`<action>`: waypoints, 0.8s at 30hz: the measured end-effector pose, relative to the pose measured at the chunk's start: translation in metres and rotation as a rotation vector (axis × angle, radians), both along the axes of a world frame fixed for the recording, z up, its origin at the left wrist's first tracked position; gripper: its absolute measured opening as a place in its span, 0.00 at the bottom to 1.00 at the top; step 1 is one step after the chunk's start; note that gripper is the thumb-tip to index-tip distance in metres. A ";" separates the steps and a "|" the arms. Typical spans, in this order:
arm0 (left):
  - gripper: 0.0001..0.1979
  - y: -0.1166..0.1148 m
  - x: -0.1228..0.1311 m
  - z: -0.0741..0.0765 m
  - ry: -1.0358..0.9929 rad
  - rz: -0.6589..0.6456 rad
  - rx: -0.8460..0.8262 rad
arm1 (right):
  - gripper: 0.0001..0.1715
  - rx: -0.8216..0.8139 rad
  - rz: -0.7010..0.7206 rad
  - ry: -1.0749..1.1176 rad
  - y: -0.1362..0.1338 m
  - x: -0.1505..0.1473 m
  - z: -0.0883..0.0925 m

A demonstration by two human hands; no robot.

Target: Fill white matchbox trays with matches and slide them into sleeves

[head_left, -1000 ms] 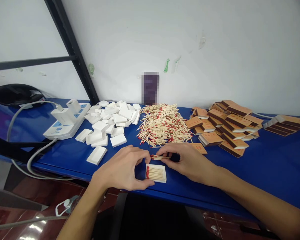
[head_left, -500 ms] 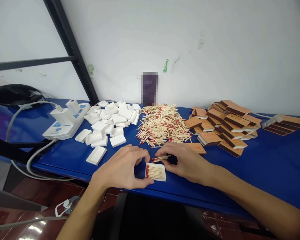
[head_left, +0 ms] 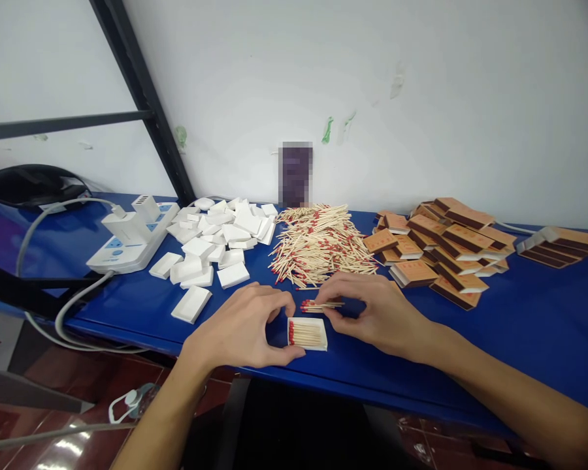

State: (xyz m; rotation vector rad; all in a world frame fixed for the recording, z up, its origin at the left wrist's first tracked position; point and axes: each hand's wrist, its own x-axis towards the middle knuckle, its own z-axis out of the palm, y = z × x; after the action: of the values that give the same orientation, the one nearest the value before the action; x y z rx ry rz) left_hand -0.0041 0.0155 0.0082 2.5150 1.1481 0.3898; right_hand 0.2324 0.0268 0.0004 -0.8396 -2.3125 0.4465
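Note:
A white tray (head_left: 324,344) with a layer of red-tipped matches (head_left: 306,334) in it lies near the table's front edge. My left hand (head_left: 249,326) curves around the tray's left side, thumb at its lower left corner, index finger near the upper left one. Just behind the tray, my right hand (head_left: 367,313) pinches several matches (head_left: 318,305) between thumb and fingers, red heads pointing left. The large match pile (head_left: 323,245) lies behind my hands.
White trays (head_left: 235,233) are heaped at the left, beside a white power strip (head_left: 127,251) with cables. Orange-brown matchbox sleeves (head_left: 445,248) are piled at the right. A blurred dark rectangle (head_left: 295,175) stands against the wall. The blue table (head_left: 534,339) extends right.
My right hand has shifted slightly right with its pinched matches, and its fingers now cover the sleeve that lay behind it. My left hand stays by the tray. The view has shifted slightly.

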 end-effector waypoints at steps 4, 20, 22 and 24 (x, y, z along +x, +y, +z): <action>0.18 -0.002 0.001 -0.001 -0.011 0.003 0.005 | 0.10 -0.069 0.139 0.001 -0.010 -0.003 0.002; 0.18 -0.001 0.003 -0.003 -0.042 -0.013 -0.011 | 0.11 -0.041 0.265 -0.147 -0.018 -0.007 0.002; 0.18 -0.001 0.004 -0.002 -0.043 -0.017 -0.008 | 0.11 -0.023 0.278 -0.147 -0.018 -0.008 0.000; 0.17 -0.001 0.005 -0.002 -0.040 -0.025 -0.007 | 0.11 -0.010 0.280 -0.147 -0.017 -0.010 -0.002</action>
State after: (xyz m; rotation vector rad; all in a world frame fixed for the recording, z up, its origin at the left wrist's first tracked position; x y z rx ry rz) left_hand 0.0004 0.0148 0.0061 2.5011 1.1003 0.4273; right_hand 0.2224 0.0095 -0.0019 -0.5697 -2.5794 0.5319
